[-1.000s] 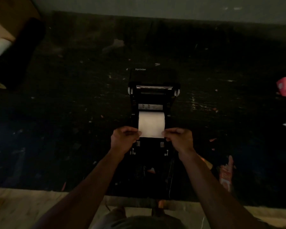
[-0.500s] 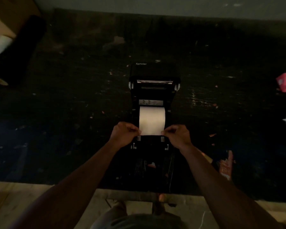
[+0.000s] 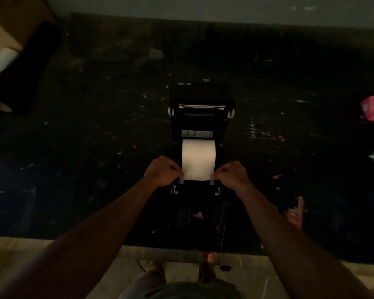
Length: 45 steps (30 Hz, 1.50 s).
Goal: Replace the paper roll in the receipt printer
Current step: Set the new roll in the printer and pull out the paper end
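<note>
Pinching the loose end of the paper [image 3: 198, 160] by its two near corners, I have my left hand [image 3: 162, 171] on one corner and my right hand [image 3: 232, 174] on the other, fingers closed down tight on the sheet with nothing else in them. The printer [image 3: 201, 134] sits on the dark table [image 3: 95, 126] with its lid thrown back on the far side, and the paper runs from the open well in the printer's middle toward me, over its near edge. The roll itself I cannot make out; only the white strip shows.

What worries me is skew. If one hand draws harder than the other, the strip will leave the printer at an angle and, I'd judge, jam or wrinkle once the lid shuts. A sharp tug could tear the thin sheet at my fingers, or lift the roll out of its well. Too short a tail and the lid's roller may not catch it. The light is poor, so I could miss a fold. The printer seems light enough to slide toward me, as neither hand steadies it.
</note>
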Each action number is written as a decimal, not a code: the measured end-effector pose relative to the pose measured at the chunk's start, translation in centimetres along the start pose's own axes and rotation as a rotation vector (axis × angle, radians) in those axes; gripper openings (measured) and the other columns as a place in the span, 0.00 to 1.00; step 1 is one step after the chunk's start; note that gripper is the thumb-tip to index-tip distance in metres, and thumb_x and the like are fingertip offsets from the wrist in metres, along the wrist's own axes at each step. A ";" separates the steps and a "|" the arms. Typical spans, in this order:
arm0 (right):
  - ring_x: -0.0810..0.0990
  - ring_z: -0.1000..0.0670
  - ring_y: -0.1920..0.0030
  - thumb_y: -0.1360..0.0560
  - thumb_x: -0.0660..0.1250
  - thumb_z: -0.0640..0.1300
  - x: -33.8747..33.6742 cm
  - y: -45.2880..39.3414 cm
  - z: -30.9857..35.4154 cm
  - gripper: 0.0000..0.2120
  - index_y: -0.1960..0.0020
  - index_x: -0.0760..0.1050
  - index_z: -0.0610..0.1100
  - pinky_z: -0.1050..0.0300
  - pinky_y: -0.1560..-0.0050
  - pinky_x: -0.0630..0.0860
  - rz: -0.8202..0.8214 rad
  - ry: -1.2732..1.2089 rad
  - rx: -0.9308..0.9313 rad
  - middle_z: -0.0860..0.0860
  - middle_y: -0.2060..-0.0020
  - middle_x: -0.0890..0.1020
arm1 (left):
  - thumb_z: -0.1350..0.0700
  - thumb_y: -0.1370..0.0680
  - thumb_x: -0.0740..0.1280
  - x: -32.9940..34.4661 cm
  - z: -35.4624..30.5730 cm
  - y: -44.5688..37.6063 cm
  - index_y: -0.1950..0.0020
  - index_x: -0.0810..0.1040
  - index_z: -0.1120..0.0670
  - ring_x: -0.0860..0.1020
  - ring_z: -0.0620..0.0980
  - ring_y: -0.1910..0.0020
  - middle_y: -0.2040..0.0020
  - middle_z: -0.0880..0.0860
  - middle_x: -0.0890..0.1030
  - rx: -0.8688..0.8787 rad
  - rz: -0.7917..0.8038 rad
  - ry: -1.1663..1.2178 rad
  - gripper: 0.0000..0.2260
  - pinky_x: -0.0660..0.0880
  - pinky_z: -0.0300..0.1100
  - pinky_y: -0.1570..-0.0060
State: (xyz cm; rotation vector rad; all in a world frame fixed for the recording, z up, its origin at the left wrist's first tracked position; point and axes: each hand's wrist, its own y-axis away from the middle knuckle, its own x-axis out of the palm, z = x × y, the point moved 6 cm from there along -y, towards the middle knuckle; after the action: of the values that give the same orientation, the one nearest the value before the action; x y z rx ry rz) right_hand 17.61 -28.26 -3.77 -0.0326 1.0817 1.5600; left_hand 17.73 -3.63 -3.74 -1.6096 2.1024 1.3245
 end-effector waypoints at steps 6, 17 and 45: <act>0.81 0.54 0.61 0.31 0.79 0.45 0.0 -0.2 -0.1 0.09 0.67 0.81 0.51 0.61 0.54 0.77 -0.005 0.011 -0.051 0.53 0.64 0.83 | 0.49 0.27 0.75 0.0 -0.9 -0.6 0.49 0.88 0.52 0.84 0.51 0.50 0.49 0.53 0.87 -0.027 0.038 -0.101 0.11 0.80 0.43 0.47; 0.82 0.51 0.55 0.30 0.80 0.44 0.4 -0.7 -0.4 0.06 0.56 0.85 0.44 0.64 0.56 0.74 -0.014 -0.130 -0.035 0.46 0.54 0.86 | 0.52 0.31 0.78 -0.6 -0.9 -1.4 0.51 0.85 0.63 0.81 0.51 0.58 0.57 0.55 0.83 -0.151 0.116 -0.109 0.16 0.77 0.41 0.61; 0.76 0.45 0.35 0.27 0.66 0.51 5.2 6.5 1.0 0.18 0.39 0.79 0.46 0.45 0.40 0.71 -0.175 0.708 -0.752 0.48 0.39 0.78 | 0.46 0.29 0.74 -0.8 -1.8 -1.0 0.52 0.88 0.52 0.84 0.50 0.53 0.50 0.51 0.87 0.022 0.091 -0.350 0.12 0.82 0.49 0.47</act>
State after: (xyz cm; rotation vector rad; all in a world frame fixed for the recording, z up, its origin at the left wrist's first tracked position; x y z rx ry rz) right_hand 11.34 -22.94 -2.21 -1.2289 0.9037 1.7507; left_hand 19.49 -4.43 -2.72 -1.1818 1.9849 1.4802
